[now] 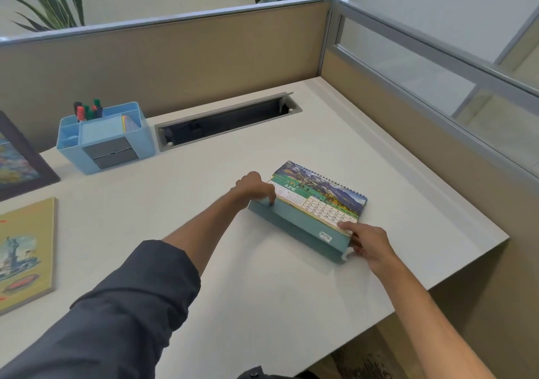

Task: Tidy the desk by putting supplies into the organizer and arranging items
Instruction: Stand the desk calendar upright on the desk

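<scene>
White desk (262, 276) – beige partition (175, 58) behind.

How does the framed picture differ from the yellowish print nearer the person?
The framed picture has a dark frame and stands tilted up at the desk's far left; the yellowish print is frameless and lies flat, closer in. The picture's art is bright blue and multicoloured; the print shows a statue on tan. Both are cut off by the view's left edge, untouched.
</scene>
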